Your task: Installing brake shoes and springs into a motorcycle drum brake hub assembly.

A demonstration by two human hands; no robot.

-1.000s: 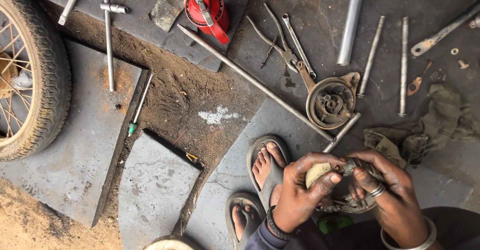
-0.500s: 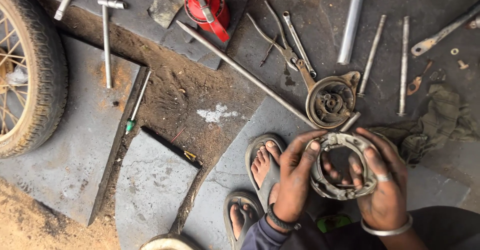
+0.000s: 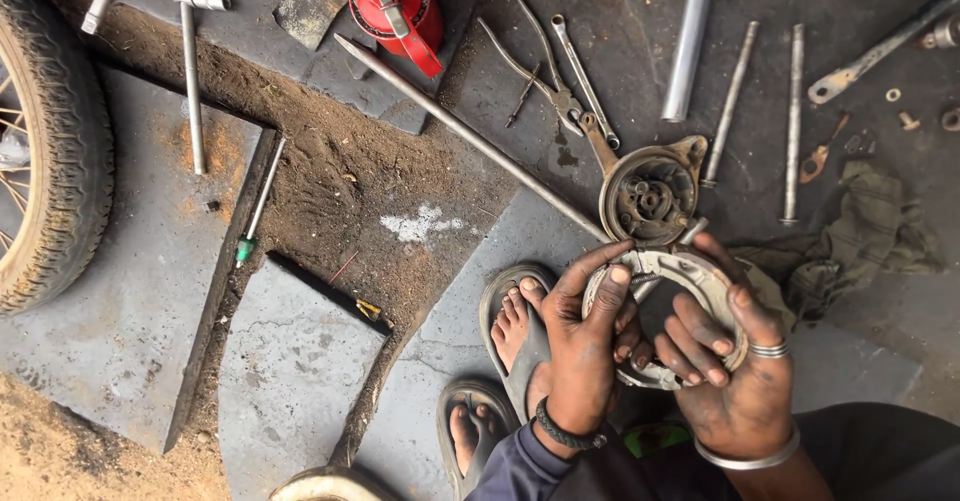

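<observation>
Both greasy hands hold a round metal ring [image 3: 690, 271] up over the feet, the left hand [image 3: 585, 346] curled around its left edge with fingers inside, the right hand [image 3: 735, 366] gripping its right edge, palm turned down.

- Under you lies a rough floor of grey stone slabs [image 3: 110, 291], oil-stained and cracked, with a strip of brown dirt [image 3: 340, 171] running between them.
- A white paint smear [image 3: 420, 225] marks the dirt near the middle.
- At your far left a spoked wheel with a worn tyre [image 3: 55, 151] stands on the slabs.
- Sandy ground [image 3: 60, 451] shows at the lower left corner.
- The upper right floor is dark, greasy stone [image 3: 620, 21], strewn with metal rods and small parts; a crumpled rag [image 3: 860, 231] lies there.
- A red oil can [image 3: 395, 6] sits at the top.
- The light is flat, soft daylight, with no hard shadows.
</observation>
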